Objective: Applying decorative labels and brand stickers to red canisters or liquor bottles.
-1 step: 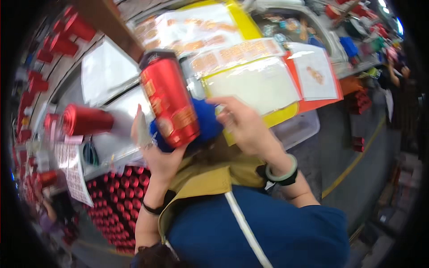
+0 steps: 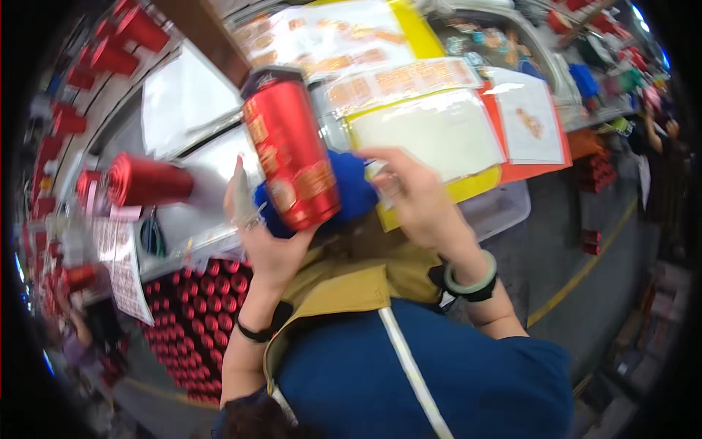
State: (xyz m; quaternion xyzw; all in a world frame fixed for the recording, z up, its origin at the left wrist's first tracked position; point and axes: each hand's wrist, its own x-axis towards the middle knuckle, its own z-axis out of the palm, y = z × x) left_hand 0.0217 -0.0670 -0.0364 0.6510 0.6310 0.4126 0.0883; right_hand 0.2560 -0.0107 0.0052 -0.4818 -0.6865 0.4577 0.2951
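A red cylindrical can [image 2: 291, 150] with gold labels and a dark far end lies tilted on a bright blue cushion or cloth [image 2: 351, 183] in front of me. My left hand [image 2: 272, 245] is at the can's near end, fingers stretched and spread along its left side, with a pale covering on a finger. The can's near end hides part of this palm. To the right of the can, by the blue cloth's edge, my right hand [image 2: 417, 194] has its fingers bent and pinched together. Whatever may be between those fingertips is too blurred to make out.
Another red can [image 2: 150, 181] lies at the left. Gold-orange label sheets [image 2: 402, 86] and a yellow-edged white sheet [image 2: 431, 135] cover the table beyond. A label sheet [image 2: 121, 263] hangs over the left edge, above many red cans [image 2: 197, 322]. A clear bin [image 2: 497, 212] stands at the right.
The whole scene has shifted slightly to the right and up in the view. Both hands keep nearly the same place relative to the red can.
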